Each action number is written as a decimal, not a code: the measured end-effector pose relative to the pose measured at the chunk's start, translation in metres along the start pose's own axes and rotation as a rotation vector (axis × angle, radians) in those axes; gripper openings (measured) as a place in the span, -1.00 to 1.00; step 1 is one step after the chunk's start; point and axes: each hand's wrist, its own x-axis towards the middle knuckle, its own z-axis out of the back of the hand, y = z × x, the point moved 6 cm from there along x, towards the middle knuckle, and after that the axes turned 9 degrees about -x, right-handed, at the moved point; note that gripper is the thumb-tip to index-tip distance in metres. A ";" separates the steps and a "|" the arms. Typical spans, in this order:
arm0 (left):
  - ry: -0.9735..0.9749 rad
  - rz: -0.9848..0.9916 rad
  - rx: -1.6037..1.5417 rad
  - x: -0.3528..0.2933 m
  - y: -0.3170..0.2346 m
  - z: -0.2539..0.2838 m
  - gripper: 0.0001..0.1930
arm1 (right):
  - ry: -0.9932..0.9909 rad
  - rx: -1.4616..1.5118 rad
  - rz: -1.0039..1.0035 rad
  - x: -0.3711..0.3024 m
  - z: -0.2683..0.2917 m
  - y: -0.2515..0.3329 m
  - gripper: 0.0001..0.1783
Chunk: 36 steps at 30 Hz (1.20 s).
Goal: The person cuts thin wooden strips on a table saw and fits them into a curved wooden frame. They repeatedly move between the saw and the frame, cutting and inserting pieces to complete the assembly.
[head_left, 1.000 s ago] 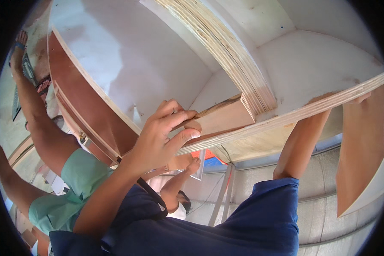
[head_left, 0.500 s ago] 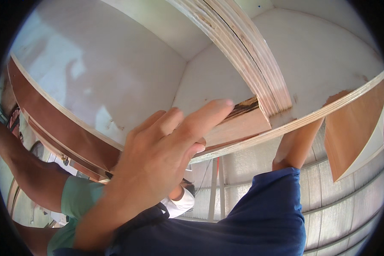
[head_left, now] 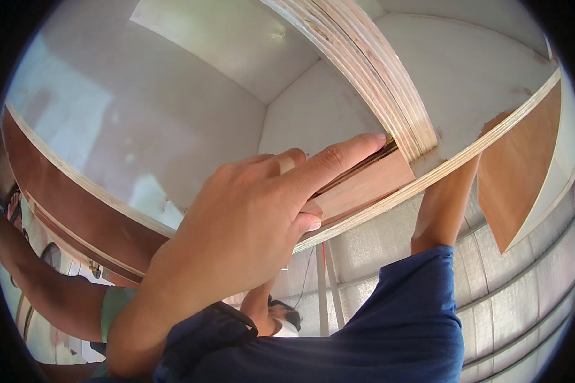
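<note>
My left hand [head_left: 249, 204] comes up from the lower left, back of the hand showing. Its index finger is stretched out along the dark top edge of a short wooden strip [head_left: 367, 188]. The fingertip appears to touch the corner where that strip meets a thick layered plywood divider [head_left: 380, 89]. The thumb is beside the strip's near face; the other fingers are bent and partly hidden. On the right, my right forearm [head_left: 446, 207], below a blue sleeve, goes up behind the pale plywood edge [head_left: 492, 142]. My right hand is hidden there.
Grey-white panels [head_left: 191, 127] form the box-like inside around the divider. A brown wooden board [head_left: 517, 172] hangs off the right edge. At left is a co-worker's arm [head_left: 57, 287] with a green sleeve. Another person's dark hair [head_left: 287, 313] shows low in the middle.
My left hand has moved right along the strip, and its index fingertip is now at the divider's corner. The view has shifted slightly. My right arm stays behind the edge.
</note>
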 end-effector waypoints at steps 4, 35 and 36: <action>0.016 0.020 -0.050 0.004 0.004 -0.001 -0.09 | 0.003 0.017 0.021 0.005 -0.003 0.000 -0.56; 0.046 0.102 0.207 -0.002 -0.008 0.007 0.08 | -0.100 0.174 0.027 0.009 -0.036 -0.015 -0.61; 0.049 0.103 0.206 -0.004 -0.011 0.008 0.08 | -0.106 0.174 0.028 0.004 -0.040 -0.012 -0.61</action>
